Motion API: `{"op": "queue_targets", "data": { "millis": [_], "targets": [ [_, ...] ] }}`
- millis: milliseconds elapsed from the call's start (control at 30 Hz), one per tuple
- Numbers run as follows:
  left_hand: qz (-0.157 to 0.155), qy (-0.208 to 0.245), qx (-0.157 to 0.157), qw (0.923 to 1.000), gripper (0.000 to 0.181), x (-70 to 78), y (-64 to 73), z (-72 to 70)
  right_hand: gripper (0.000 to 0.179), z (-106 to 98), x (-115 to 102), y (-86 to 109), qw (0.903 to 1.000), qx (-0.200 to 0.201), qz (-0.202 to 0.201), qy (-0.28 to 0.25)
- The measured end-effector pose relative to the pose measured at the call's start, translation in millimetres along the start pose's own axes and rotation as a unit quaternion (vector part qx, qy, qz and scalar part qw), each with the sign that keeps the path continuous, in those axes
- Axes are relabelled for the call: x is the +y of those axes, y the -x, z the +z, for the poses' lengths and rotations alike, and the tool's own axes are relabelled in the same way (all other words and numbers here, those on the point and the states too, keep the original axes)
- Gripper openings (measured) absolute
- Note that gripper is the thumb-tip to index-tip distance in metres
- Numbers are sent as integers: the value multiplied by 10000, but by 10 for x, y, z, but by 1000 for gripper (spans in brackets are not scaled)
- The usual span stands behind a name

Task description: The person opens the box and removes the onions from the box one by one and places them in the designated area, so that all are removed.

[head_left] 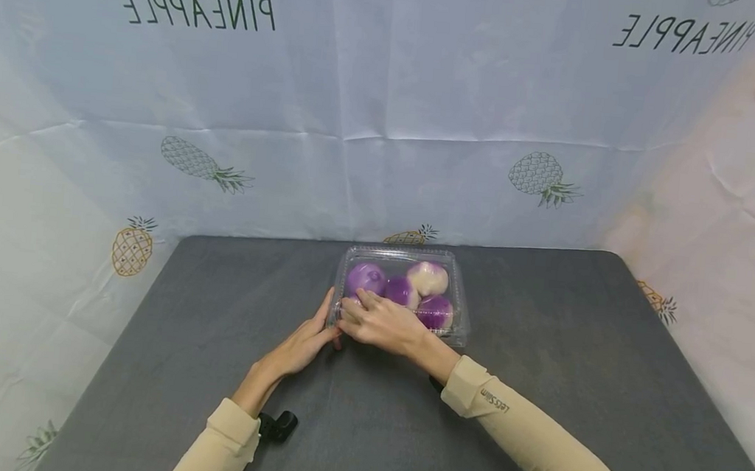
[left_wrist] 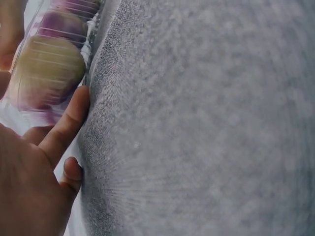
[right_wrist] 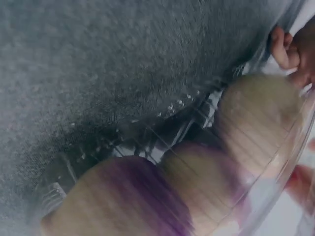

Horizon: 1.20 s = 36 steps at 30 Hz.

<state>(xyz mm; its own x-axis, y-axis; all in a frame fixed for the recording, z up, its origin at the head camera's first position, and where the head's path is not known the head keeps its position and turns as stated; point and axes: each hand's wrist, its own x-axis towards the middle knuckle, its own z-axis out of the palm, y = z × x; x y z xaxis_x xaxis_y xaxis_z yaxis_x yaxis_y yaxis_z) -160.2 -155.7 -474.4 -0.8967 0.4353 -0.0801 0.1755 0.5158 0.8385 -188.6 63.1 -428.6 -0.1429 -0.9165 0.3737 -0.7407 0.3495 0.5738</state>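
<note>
A clear plastic clamshell box (head_left: 452, 337) stands on the dark table near its far edge, lid down. Inside lie several round purple-and-cream turnips (head_left: 428, 279), seen close through the ribbed plastic in the right wrist view. My left hand (head_left: 298, 345) is at the box's near left corner, its fingers fairly straight and touching the side; in the left wrist view its outer fingers (left_wrist: 66, 125) lie low by the table. Reaching across the front, my right hand (head_left: 387, 325) grips the lid's edge at that same corner with bent fingers. Its thumb is mostly hidden.
Dark grey cloth covers the table (head_left: 543, 330). A pale curtain (head_left: 381, 184) with pineapple prints hangs right behind the box and along both sides. On the left wrist sits a black camera mount (head_left: 278, 426).
</note>
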Motion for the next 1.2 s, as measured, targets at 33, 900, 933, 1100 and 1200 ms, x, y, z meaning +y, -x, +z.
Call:
{"op": "queue_targets", "data": {
  "millis": [33,900,933,1100,1200],
  "targets": [
    [-8,-2,-5,10000,76,4,0,-1,17,-4,-7,-4,10000,-29,32,-50],
    [27,-148,106,9998,71,-17,-8,7,22,16,-42,26,9997,41,213,-94],
    [16,-149,115,9998,71,-12,-8,10,21,21,-36,29,9997,95,209,-109],
    [-34,-158,163,9997,72,16,-11,25,16,24,0,39,9992,255,226,-206],
    [-19,-174,218,9996,72,30,-15,33,13,13,18,38,9993,250,207,-206]
  ]
}}
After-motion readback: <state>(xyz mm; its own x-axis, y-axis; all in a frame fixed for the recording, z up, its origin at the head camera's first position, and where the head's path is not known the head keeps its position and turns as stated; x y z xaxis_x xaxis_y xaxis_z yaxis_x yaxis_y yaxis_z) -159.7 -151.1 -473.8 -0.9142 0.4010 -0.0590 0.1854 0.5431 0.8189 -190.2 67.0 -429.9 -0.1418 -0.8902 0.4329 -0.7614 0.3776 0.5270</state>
